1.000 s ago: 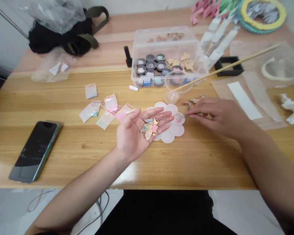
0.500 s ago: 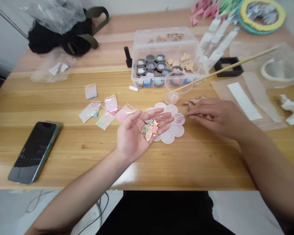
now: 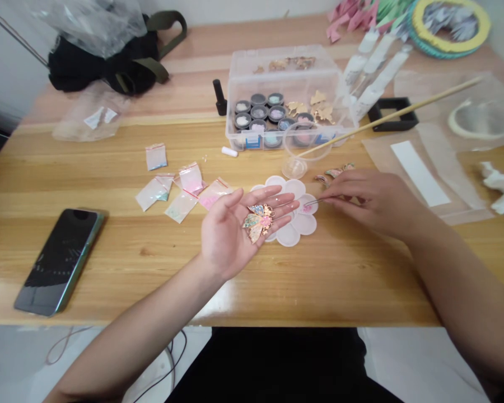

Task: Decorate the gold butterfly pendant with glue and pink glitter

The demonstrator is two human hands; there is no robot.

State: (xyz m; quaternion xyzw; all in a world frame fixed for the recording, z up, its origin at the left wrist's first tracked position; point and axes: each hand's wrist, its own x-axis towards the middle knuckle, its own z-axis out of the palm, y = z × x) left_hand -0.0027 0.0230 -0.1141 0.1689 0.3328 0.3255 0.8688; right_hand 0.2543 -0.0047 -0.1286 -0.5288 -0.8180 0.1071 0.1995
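Observation:
On the upturned palm of my left hand, fingers stretched out, rests a gold butterfly ornament with blue, green and pale wing sections and a pink flower-like centre. Small specks cling to those fingers. My right hand pinches thin metal tweezers, whose tip is at pink bits in a right-hand well of the white flower-shaped palette. My left fingers cover part of that palette. Just behind my right hand lies another colourful winged piece, partly hidden.
A clear box holds small round pots and gold pieces. In front, a wooden stick leans across a clear cup. Small zip bags and a phone lie left; bottles and a white strip lie right.

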